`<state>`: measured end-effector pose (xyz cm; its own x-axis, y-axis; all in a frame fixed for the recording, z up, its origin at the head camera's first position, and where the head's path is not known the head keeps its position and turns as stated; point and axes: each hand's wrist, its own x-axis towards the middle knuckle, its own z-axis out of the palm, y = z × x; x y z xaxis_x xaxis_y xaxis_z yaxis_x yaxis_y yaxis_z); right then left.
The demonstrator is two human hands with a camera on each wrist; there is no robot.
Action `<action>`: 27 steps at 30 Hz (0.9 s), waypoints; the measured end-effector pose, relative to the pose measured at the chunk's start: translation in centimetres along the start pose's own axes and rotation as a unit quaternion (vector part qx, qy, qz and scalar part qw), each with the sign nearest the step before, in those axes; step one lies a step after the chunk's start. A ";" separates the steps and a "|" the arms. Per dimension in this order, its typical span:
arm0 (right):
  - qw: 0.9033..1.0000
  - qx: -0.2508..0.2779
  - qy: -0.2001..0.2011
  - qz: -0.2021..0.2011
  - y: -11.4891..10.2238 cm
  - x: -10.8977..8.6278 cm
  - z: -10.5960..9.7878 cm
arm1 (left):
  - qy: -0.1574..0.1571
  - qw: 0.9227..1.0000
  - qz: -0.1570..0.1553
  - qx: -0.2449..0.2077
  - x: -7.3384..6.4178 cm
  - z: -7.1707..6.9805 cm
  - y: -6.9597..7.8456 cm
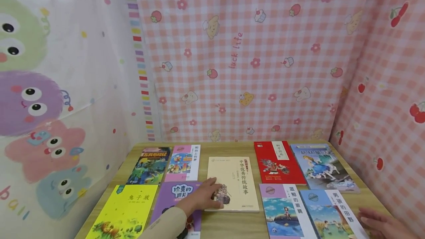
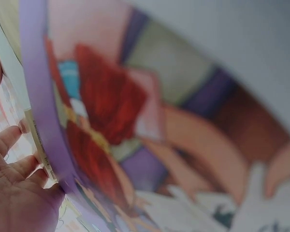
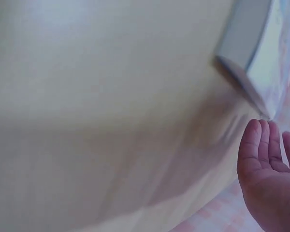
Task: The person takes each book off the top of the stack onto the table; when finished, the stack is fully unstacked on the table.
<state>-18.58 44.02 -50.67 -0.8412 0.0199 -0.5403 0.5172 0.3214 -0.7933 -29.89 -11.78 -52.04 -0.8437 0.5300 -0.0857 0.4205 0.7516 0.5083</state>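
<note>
My left hand (image 1: 205,194) reaches over a purple book (image 1: 168,198) and touches the lower left part of a cream book (image 1: 244,180) in the middle of the table. Its fingers rest on the cover and along the left edge of that book. In the left wrist view, the purple book's cover (image 2: 111,96) looms large, with my left hand (image 2: 21,193) beside it. My right hand (image 1: 385,222) is held at the table's right side, next to a blue-and-white book (image 1: 328,209). Nothing is between its fairly straight fingers in the right wrist view.
A yellow book (image 1: 123,205), a dark green book (image 1: 151,165) and a pink-and-white book (image 1: 182,165) lie at the left of the wooden table (image 1: 229,228). At the right lie a red book (image 1: 275,165), a light blue book (image 1: 323,165) and a purple-and-white book (image 1: 282,209). Patterned curtains surround the table.
</note>
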 end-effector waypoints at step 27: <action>0.954 -0.140 0.083 -0.251 -13.7 4.6 12.0 | 0.066 0.996 -0.011 0.059 0.1 -3.2 0.3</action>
